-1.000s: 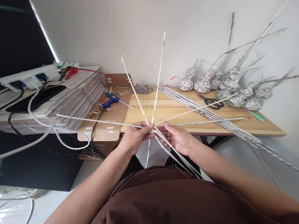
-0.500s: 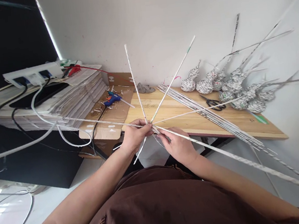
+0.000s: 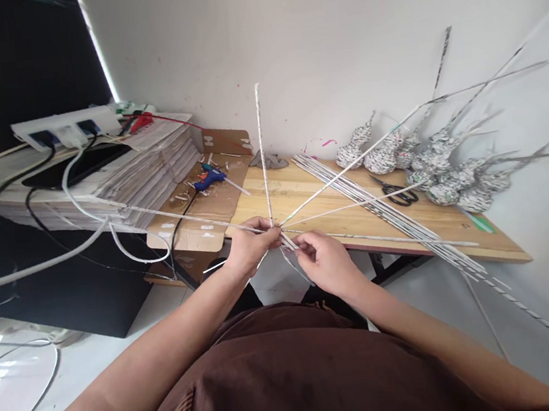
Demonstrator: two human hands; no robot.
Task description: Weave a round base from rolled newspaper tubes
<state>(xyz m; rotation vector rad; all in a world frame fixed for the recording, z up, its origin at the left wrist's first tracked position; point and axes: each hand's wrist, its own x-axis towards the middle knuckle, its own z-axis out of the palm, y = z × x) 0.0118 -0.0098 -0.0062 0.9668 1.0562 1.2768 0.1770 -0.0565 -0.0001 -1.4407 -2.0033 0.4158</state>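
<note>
Several thin white paper sticks (image 3: 263, 153) fan out from one crossing point in front of my body. My left hand (image 3: 253, 247) pinches them at that crossing, its thumb on top. Just to the right, my right hand (image 3: 324, 259) has its thumb and fingers closed on a short white paper strip (image 3: 290, 242) beside the crossing. One stick points straight up, others reach out to the left and right over the table, and some hang below the hands. The fingertips hide how the sticks join.
Past the hands stands a wooden table (image 3: 273, 192) with a bundle of paper sticks (image 3: 353, 192), black scissors (image 3: 398, 193) and woven gourd shapes (image 3: 381, 156). A blue glue gun (image 3: 210, 179) rests on cardboard (image 3: 188, 233). Stacked paper (image 3: 150, 167) holds a power strip (image 3: 67, 127).
The upright stick and the one right of it have swung rightward. The thick strand crossing the right forearm is gone from there. My right hand's fingers have curled in more; the view has shifted slightly.
</note>
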